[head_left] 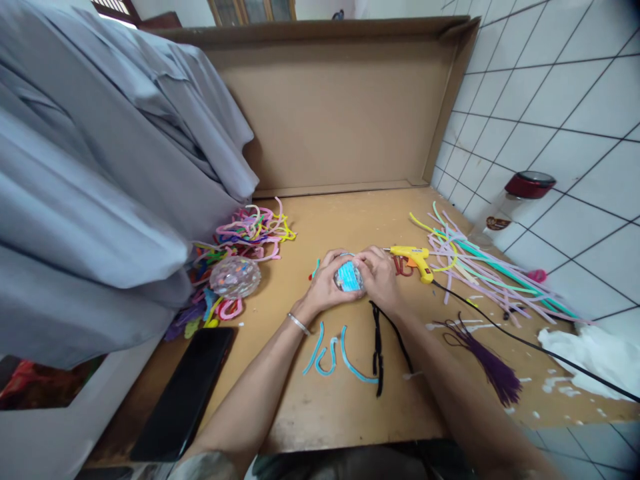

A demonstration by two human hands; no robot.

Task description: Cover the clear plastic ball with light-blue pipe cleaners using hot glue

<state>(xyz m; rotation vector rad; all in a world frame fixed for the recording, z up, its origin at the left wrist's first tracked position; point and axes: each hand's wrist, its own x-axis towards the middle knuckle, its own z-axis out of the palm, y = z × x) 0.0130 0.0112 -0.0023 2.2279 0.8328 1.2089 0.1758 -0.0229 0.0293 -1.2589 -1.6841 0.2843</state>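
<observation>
Above the middle of the table, my left hand (323, 283) and my right hand (381, 277) both grip a small round clear piece with bright blue strips across it (349, 276). My left fingers wrap its left side, while the right fingers press on its upper right edge. What exactly it is cannot be made out. Several curved blue pipe cleaner pieces (326, 360) lie nearer to me, below the hands. Beside them are black pipe cleaners (377, 353). A yellow glue gun (413, 257) rests just right of my right hand, its nozzle pointing at that hand.
Loose pastel pipe cleaners (480, 263), a purple tassel (493, 367), white tissue (590, 353) and a red-lidded jar (515, 203) are on the right. Leftward are a clear round container (235, 277), tangled coloured pipe cleaners (255, 230) and a black phone (187, 393). The cord (500, 323) runs right.
</observation>
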